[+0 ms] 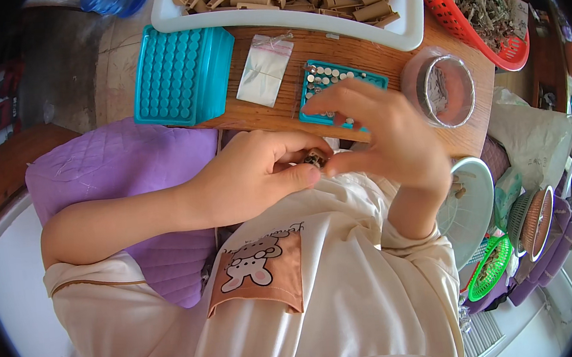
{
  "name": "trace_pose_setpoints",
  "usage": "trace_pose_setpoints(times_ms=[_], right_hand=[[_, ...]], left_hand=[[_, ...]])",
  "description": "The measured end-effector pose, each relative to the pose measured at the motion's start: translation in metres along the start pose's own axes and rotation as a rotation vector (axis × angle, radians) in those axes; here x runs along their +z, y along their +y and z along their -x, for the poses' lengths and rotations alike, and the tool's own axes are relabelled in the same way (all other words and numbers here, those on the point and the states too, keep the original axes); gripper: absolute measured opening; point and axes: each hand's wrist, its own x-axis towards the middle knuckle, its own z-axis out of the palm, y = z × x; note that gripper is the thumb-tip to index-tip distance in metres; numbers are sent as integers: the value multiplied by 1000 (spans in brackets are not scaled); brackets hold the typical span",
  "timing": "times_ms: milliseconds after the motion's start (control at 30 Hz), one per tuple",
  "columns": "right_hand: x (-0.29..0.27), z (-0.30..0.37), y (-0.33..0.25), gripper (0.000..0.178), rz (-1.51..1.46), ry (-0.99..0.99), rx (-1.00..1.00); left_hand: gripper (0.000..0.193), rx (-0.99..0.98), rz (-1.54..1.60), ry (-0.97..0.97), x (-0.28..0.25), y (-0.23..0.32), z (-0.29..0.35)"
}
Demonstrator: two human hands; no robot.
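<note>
Near the table's front edge, my left hand (265, 170) is closed, pinching a small brown part with dark, metallic-looking bits (315, 157) between thumb and fingers. Much of that part is hidden by the fingers. My right hand (380, 129) is slightly blurred, its thumb and index finger spread apart. The index fingertip is over a small teal tray (378, 79) that holds several small round silvery pieces (335, 73). The right thumb is close beside the brown part; whether it touches cannot be made out.
Behind is a white tub (285, 17) of curved brown pieces, with a red basket (517, 56) of metal parts at its right. A teal stack of trays (171, 73), a plastic bag (265, 71) and a round clear container (447, 89) stand on the wooden table. A pale bucket (469, 210) is beside me.
</note>
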Motion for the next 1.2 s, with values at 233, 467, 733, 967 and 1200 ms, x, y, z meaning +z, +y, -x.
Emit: trace_pose_setpoints(times_ms=[233,467,733,967,1200], right_hand=[[-50,-89,72,20,600,242,134],[-34,-128,100,20,1127,41,348],[-31,-131,106,18,1103,112,503],[-44,-111,63,24,730,509,300],[-56,-64,59,18,-238,623,302]], left_hand=[[24,-164,253,65,-7,4,-5],[25,-240,326,60,-6,2,-2],[25,-269,337,51,-5,1,-1],[25,-245,339,61,-5,0,0],[30,-97,273,67,-9,0,-1]])
